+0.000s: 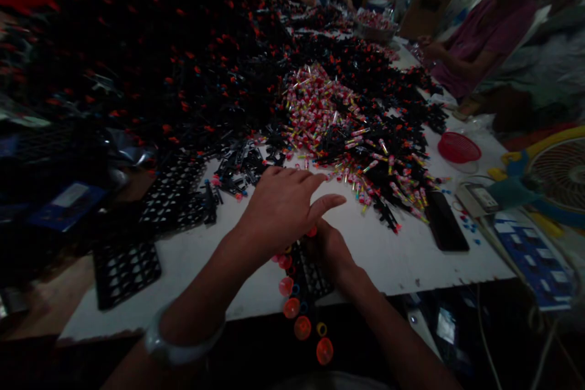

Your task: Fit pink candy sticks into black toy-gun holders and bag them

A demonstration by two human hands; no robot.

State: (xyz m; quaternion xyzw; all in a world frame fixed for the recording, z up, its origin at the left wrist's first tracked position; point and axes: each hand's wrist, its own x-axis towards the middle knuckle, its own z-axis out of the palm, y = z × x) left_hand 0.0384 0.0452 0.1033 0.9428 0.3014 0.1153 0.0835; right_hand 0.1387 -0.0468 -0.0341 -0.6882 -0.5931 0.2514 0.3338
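My left hand (292, 198) reaches over the white tabletop with its fingers extended and its thumb apart; I see nothing gripped in it. Partly beneath it, my right hand (336, 250) curls inward beside a black perforated rack (315, 271). Its fingertips are hidden, so what they hold cannot be made out. Along the rack's left side runs a row of orange-pink translucent cups (291, 308), with small blue and yellow rings (322, 329) beside them. Beyond my hands lies a pile of small pink-and-yellow tubes (315, 109) among black toy gun pieces with orange tips (228, 170).
More black racks (128, 274) lie at the left. A dark phone (445, 222), a red basket (459, 147), a fan (562, 170) and a blue printed card sheet (534, 262) are at the right. Two other people sit at the far side, one in a purple shirt (479, 42).
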